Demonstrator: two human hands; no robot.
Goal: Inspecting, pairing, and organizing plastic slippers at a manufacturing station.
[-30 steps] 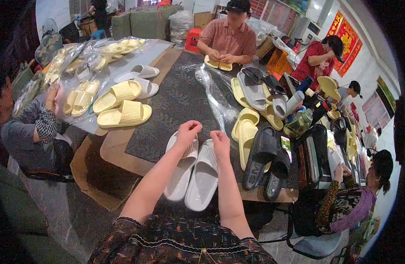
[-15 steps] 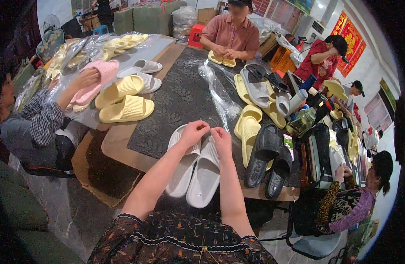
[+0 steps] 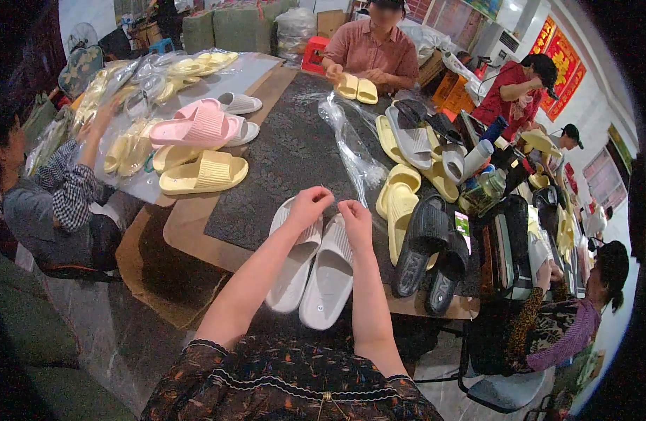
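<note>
A pair of light grey ribbed slippers, the left slipper (image 3: 285, 282) and the right slipper (image 3: 327, 286), lies side by side at the table's near edge, heels toward me. Above their toe ends, my left hand (image 3: 311, 210) is closed in a pinch. Facing it a little to the right, my right hand (image 3: 356, 223) is pinched as well. A small gap separates the fingertips. Something very thin, like a thread, shows faintly by the fingers, too fine to name.
Yellow slippers (image 3: 402, 210) and black slippers (image 3: 421, 245) lie right of my hands. Clear plastic bags (image 3: 351, 140) stretch across the dark mat (image 3: 267, 161). A pink slipper (image 3: 196, 128) rests on yellow ones at left. Co-workers sit around the table.
My fingertips have drawn slightly apart. The co-worker at left has let go of the pink slippers and reaches into the bagged ones. The person opposite has moved one hand off the yellow slippers.
</note>
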